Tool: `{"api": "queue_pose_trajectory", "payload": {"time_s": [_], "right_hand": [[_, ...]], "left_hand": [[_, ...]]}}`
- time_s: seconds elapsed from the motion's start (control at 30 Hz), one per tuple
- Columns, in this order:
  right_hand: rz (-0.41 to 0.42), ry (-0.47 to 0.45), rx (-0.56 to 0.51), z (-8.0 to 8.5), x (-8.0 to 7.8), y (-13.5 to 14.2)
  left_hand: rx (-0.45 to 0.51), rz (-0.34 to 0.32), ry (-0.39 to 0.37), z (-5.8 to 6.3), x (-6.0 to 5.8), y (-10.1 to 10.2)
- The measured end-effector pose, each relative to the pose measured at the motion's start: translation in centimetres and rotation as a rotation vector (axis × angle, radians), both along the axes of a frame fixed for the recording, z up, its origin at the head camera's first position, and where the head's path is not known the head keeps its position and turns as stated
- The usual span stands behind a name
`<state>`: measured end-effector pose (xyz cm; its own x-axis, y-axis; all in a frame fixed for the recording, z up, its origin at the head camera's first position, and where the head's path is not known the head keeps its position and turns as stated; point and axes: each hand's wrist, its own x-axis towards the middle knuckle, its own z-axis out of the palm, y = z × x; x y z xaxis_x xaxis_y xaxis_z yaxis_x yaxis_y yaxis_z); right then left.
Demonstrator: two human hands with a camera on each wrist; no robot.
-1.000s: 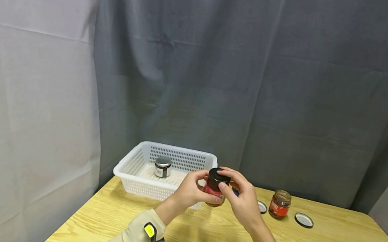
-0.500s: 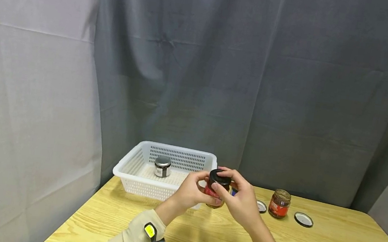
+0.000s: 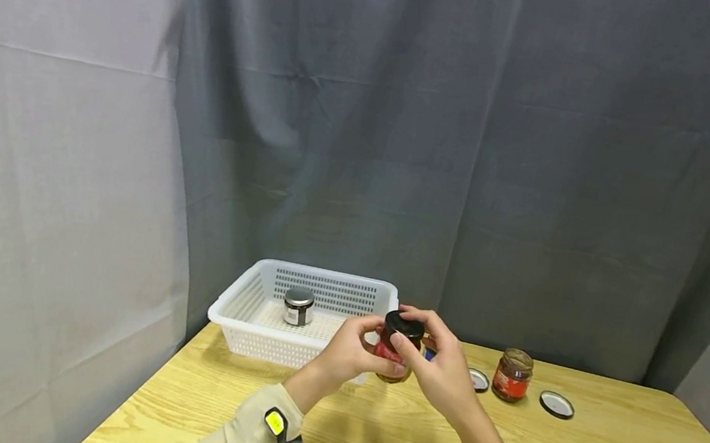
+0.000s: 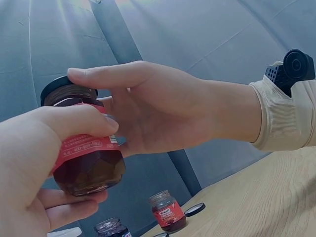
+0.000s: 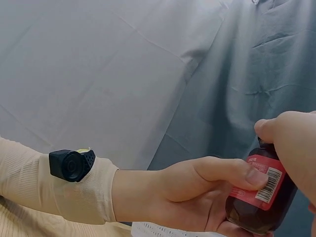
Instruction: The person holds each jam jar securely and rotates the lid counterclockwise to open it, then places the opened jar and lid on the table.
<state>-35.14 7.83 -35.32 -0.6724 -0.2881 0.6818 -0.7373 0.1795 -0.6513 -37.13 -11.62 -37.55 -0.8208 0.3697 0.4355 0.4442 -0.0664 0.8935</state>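
Observation:
Both hands hold one glass jar (image 3: 386,352) with a red label and dark contents, raised over the table in front of the basket's right end. My left hand (image 3: 346,351) grips the body, its thumb across the label, as the left wrist view shows beside the jar's faceted base (image 4: 89,173). On the black lid (image 3: 404,324), my right hand (image 3: 445,374) has its thumb at the near side and fingers over the top and far side. In the right wrist view a barcode (image 5: 269,185) shows next to the left thumb. The lid sits on the jar's mouth.
A white plastic basket (image 3: 282,348) stands at the back left with a grey-lidded jar (image 3: 298,307) inside. To the right are a lidless red-labelled jar (image 3: 511,383) and two upturned lids (image 3: 557,405). Another lidless dark jar (image 4: 112,228) shows low in the left wrist view.
My right thumb has shifted slightly left along the lid's near side. The jar sits a touch lower and further right in the head view, with both hands still on it.

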Motion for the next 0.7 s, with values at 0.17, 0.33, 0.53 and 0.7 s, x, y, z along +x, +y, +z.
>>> {"api": "queue_pose_trajectory", "payload": {"time_s": [0.17, 0.33, 0.53, 0.7], "right_hand": [[-0.032, 0.024, -0.034, -0.06, -0.12, 0.18], [-0.045, 0.041, -0.034, -0.08, -0.24, 0.27], [-0.035, 0.052, 0.006, -0.16, -0.22, 0.28], [-0.002, 0.052, 0.014, -0.11, 0.05, 0.25]], "left_hand": [[0.015, -0.034, -0.013, 0.07, -0.11, 0.05], [-0.001, -0.018, -0.005, 0.2, -0.09, 0.0], [-0.001, 0.015, 0.011, 0.08, -0.22, -0.22], [-0.007, 0.034, 0.024, 0.01, -0.25, -0.31]]}}
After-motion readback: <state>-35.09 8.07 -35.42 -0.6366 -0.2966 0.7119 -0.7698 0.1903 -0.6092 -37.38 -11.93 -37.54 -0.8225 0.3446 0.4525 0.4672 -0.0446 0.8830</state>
